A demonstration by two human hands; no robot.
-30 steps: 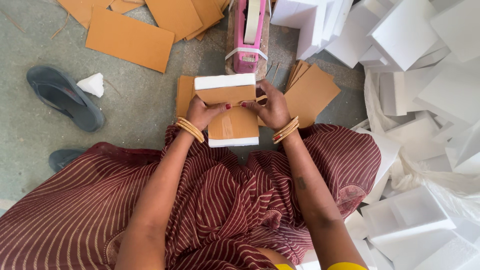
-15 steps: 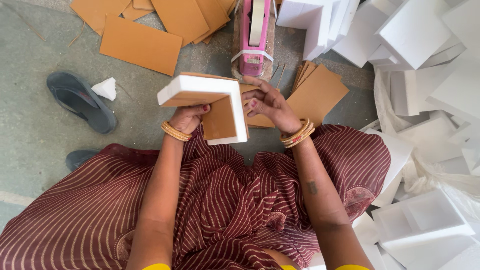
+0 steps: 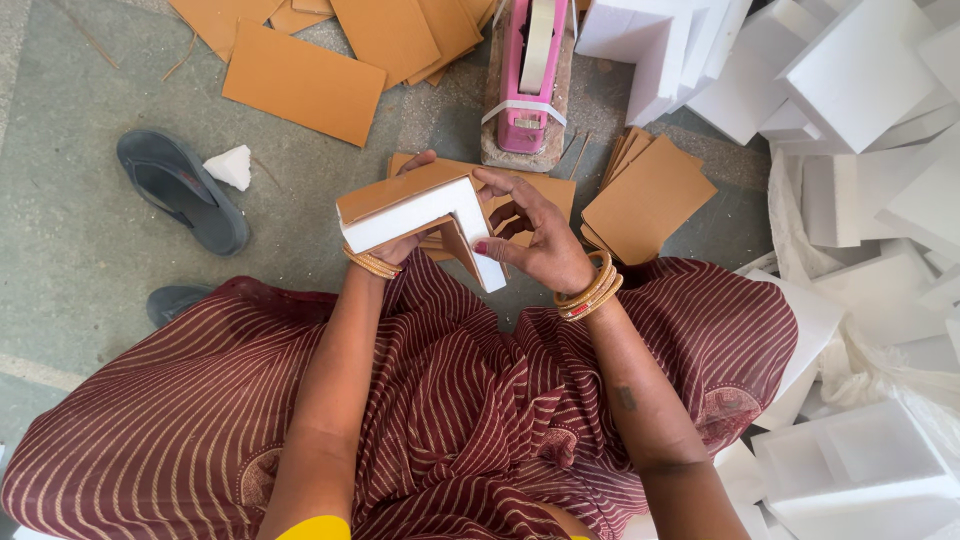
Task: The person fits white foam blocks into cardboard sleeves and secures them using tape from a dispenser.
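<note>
Got the L-shaped foam corner piece (image 3: 430, 215) gripped in both hands over my lap — left hand (image 3: 400, 245) clutching underneath, right hand (image 3: 535, 235) pinching its near leg — pink tape dispenser (image 3: 528, 85) just beyond.

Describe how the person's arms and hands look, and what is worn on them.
Both arms are bare, without sleeves. Each wrist carries a stack of thin gold-coloured bangles, those on the right with a red one among them. The right hand has red nail polish. The right forearm bears a small dark mark.
</note>
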